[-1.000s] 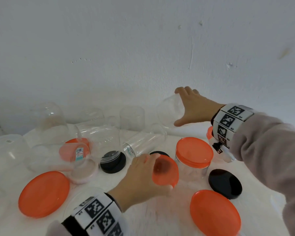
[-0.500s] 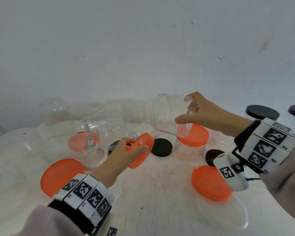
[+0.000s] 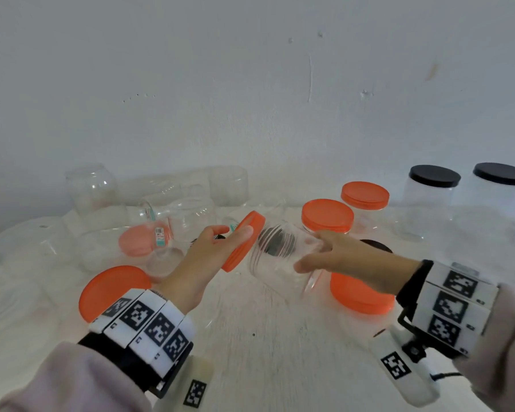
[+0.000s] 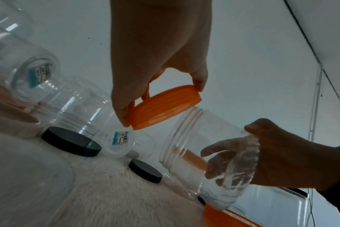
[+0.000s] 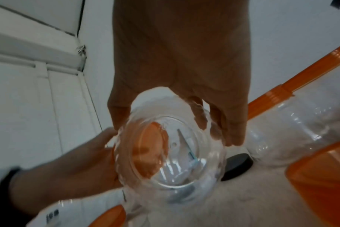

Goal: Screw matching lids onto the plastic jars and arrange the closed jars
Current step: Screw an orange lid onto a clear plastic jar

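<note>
The left hand (image 3: pixel 202 263) grips an orange lid (image 3: pixel 244 240) by its rim, between thumb and fingers, tilted on edge at the threaded mouth of a clear jar (image 3: pixel 280 263). The right hand (image 3: pixel 348 260) grips this jar around its base end; the jar lies sideways in the air above the desk (image 3: pixel 250 337), mouth toward the lid. Lid and mouth are just beside each other; contact cannot be confirmed. Two closed orange-lidded jars (image 3: pixel 327 217) stand behind, and two black-lidded jars (image 3: pixel 434 188) stand at far right.
</note>
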